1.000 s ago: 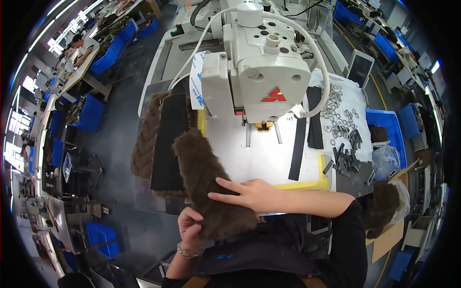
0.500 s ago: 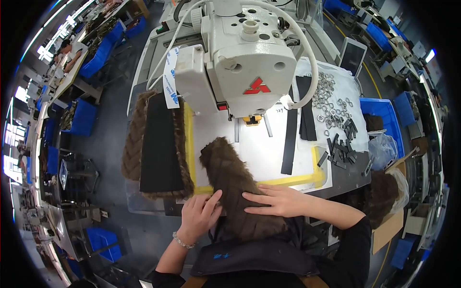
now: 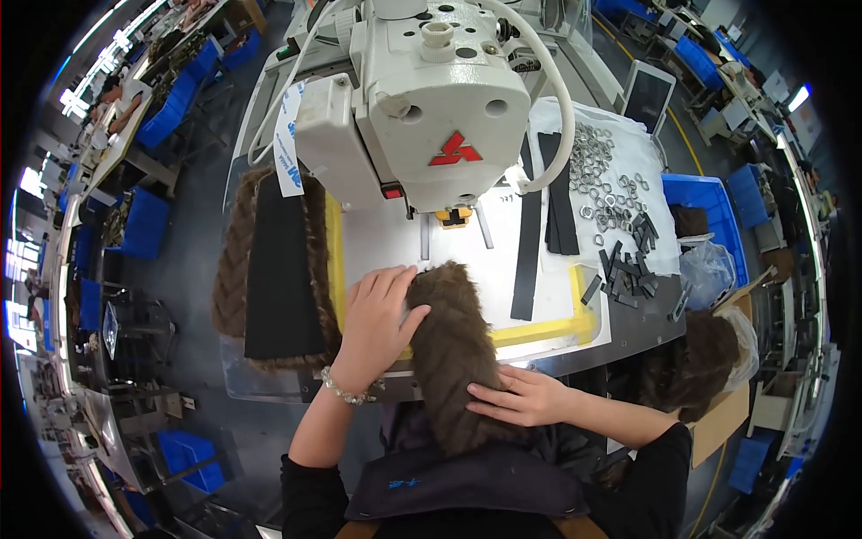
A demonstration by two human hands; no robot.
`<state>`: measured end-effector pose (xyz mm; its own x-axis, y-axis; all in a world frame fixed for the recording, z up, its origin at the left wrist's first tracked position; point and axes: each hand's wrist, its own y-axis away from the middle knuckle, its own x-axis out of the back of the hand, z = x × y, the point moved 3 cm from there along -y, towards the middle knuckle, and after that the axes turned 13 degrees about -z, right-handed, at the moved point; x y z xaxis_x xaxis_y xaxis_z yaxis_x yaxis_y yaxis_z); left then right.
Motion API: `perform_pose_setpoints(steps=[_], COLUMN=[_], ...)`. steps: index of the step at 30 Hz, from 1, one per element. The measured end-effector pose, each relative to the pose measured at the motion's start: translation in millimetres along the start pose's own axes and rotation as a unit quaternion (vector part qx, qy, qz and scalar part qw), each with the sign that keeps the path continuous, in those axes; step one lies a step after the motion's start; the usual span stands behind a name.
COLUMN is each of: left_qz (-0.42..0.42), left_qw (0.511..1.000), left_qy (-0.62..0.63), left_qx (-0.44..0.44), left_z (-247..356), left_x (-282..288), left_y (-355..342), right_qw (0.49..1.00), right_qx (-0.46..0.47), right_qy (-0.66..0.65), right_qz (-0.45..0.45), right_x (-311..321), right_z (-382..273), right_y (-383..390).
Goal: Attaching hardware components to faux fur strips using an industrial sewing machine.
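Note:
A long brown fur piece (image 3: 452,346) runs from my lap up over the near edge of the sewing machine's work plate. My left hand (image 3: 377,314) is beside its far left corner, fingers stretched forward and thumb apart, the tips touching the fur's edge. Lower down, my right hand (image 3: 521,397) grips the right edge of the piece with its fingers over the top; its thumb is hidden. Beyond the far end of the fur, the white sewing machine head (image 3: 449,108) overhangs a yellow-and-black part (image 3: 453,217) above the plate.
Fur pieces with a black backing strip (image 3: 280,269) lie at the left. Black strips (image 3: 528,242), metal rings (image 3: 606,184) and short black pieces (image 3: 628,274) are on the right. Beyond stand a blue bin (image 3: 732,211) and a screen (image 3: 648,94). Yellow tape (image 3: 539,332) borders the plate.
My left hand has moved forward to the fur's far end and its fingers have straightened. My right hand has shifted to the right edge. The fur piece lies straighter.

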<state>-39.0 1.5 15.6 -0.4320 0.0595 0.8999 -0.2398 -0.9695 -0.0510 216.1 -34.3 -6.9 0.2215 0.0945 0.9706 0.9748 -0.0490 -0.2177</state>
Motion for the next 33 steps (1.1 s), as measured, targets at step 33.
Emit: perform_pose_setpoints(steps=[33], left_qz=[-0.018], left_qw=[0.834], left_qy=[0.55], left_qx=[-0.03], left_z=[16.7], left_x=[-25.8], left_y=[-38.6], right_qw=[0.703], right_qx=[-0.354], right_qy=[-0.572], right_qz=[0.232], right_x=[37.2], right_z=[97.7], right_y=[-26.9])
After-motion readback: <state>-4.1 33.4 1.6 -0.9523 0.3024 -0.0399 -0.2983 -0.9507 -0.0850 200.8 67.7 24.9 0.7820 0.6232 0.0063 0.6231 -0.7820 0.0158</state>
